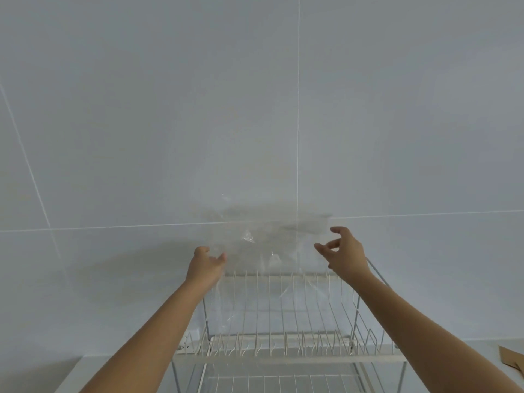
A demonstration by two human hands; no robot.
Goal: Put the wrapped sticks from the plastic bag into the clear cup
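Observation:
A clear plastic bag hangs in the air in front of the white tiled wall, between my two raised hands. It is nearly see-through, and I can make out no sticks inside it. My left hand pinches the bag's left edge, and the film droops down below that hand. At the bag's right side, my right hand has its fingers spread; whether they touch the film I cannot tell. Neither wrapped sticks nor a clear cup are in view.
A white wire dish rack with upright prongs stands on the counter right below my hands, with a lower shelf under it. A brown cardboard piece lies at the right edge. The tiled wall fills the rest of the view.

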